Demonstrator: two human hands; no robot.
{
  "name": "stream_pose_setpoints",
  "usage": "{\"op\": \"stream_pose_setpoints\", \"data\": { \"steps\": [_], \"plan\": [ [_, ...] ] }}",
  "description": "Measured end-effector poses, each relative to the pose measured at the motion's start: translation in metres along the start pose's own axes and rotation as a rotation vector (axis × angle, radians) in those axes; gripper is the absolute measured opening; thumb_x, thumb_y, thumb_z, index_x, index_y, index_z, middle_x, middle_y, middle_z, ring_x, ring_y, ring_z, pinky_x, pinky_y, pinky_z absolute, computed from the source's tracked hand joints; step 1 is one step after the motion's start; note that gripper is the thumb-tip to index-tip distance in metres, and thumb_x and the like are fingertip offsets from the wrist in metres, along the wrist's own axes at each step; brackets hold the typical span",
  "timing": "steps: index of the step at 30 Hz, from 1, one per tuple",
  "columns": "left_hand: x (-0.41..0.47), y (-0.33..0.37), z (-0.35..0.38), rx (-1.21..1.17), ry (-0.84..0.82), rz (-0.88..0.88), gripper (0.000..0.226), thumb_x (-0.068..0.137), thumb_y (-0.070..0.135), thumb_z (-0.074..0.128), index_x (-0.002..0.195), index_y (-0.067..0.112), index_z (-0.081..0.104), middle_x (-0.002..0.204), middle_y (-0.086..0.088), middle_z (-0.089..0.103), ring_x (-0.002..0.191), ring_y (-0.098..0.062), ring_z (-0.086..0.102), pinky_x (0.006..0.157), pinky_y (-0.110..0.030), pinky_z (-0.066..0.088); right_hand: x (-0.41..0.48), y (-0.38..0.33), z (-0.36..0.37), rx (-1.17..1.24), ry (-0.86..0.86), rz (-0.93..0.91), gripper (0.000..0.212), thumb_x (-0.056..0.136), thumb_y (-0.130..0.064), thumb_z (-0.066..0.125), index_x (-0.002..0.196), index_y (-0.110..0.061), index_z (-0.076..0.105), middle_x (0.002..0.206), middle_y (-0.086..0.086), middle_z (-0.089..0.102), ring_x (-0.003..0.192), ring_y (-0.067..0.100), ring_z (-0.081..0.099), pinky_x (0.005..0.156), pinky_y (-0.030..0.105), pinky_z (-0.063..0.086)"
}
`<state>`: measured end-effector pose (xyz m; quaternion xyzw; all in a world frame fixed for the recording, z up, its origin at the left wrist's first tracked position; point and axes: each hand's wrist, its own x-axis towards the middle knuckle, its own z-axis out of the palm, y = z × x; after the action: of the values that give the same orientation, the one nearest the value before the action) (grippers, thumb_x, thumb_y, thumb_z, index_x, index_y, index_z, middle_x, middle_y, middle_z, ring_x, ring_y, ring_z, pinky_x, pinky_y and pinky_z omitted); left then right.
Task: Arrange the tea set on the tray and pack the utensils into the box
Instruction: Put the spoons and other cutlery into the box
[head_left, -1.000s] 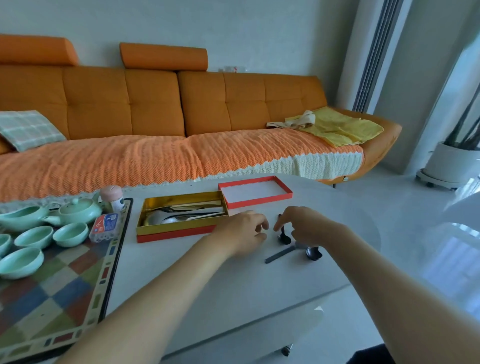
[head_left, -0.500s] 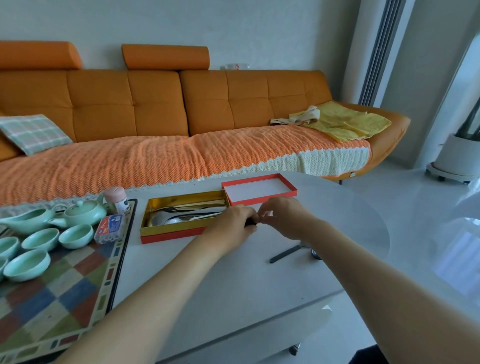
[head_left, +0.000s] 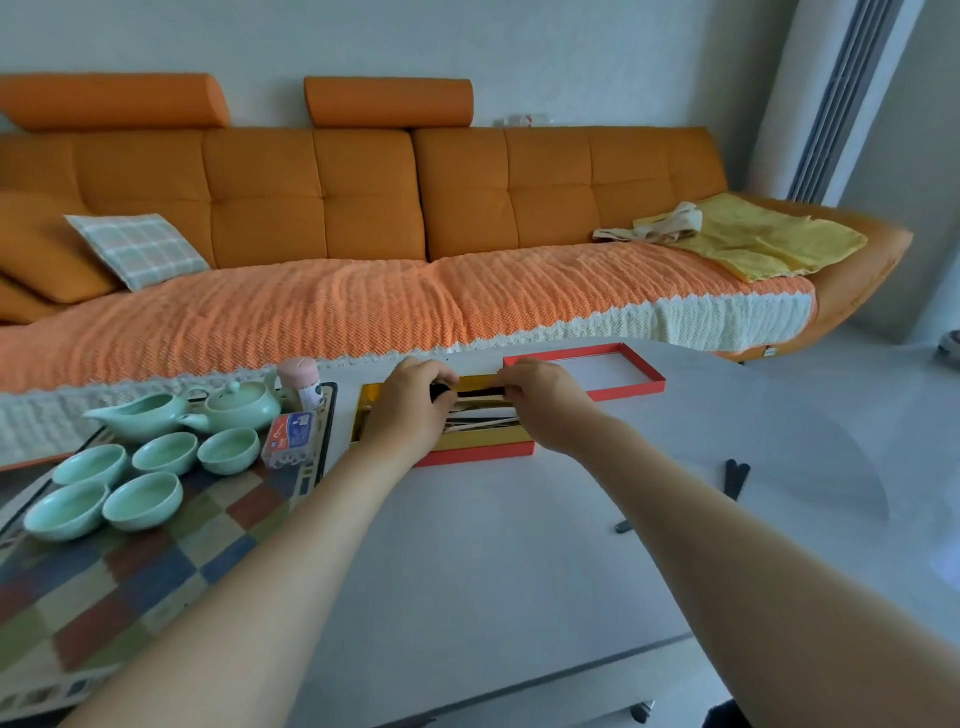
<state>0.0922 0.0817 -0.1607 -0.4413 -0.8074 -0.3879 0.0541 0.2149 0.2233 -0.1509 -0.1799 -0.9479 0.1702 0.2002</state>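
Nearest, the checked tray (head_left: 156, 561) on the counter (head_left: 493, 571) already carries the green teapot (head_left: 241, 408) and cups (head_left: 163, 452). To the right a stray utensil (head_left: 735, 475) lies well apart from the box. Further on, over the gold-lined box (head_left: 478, 451), the left hand (head_left: 415, 402) grips one end of a dark piece (head_left: 478, 392) and the right hand (head_left: 540, 400) pinches the other. Packing is under way, I'd say. The next move is lowering it flat among the cutlery, the red lid (head_left: 631, 387) waiting just beyond.

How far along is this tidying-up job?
Done: the mint-green ceramic teapot, pitcher and five cups sit on the chequered tray. In hand: the left hand and right hand hold a slim dark utensil over the gold-lined red box. Left: another dark utensil lies on the white table; the red lid is off.
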Motion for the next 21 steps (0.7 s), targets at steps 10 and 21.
{"op": "stream_pose_setpoints", "data": {
  "steps": [10,21],
  "plan": [
    [-0.004,-0.035,-0.006,0.461,-0.341,-0.035,0.046,0.103,0.049,0.026,0.136,0.029,0.051,0.147,0.004,0.046,0.134,-0.022,0.035,0.107,-0.044,0.026,0.024,-0.022,0.039,-0.174,-0.163,0.090,0.029,0.099,-0.021,0.042,0.091,-0.026,0.070,0.083,-0.001,0.065,0.084,0.023,0.058,0.076,0.036,0.045],
    [-0.012,0.033,0.014,0.361,-0.179,0.179,0.045,0.101,0.043,0.044,0.140,0.022,0.045,0.135,0.001,0.048,0.125,-0.021,0.037,0.103,-0.035,0.033,-0.018,0.007,-0.018,-0.063,-0.034,0.002,0.033,0.095,-0.010,0.051,0.112,-0.029,0.071,0.108,-0.007,0.061,0.098,0.014,0.055,0.088,0.031,0.049]
  ]
}}
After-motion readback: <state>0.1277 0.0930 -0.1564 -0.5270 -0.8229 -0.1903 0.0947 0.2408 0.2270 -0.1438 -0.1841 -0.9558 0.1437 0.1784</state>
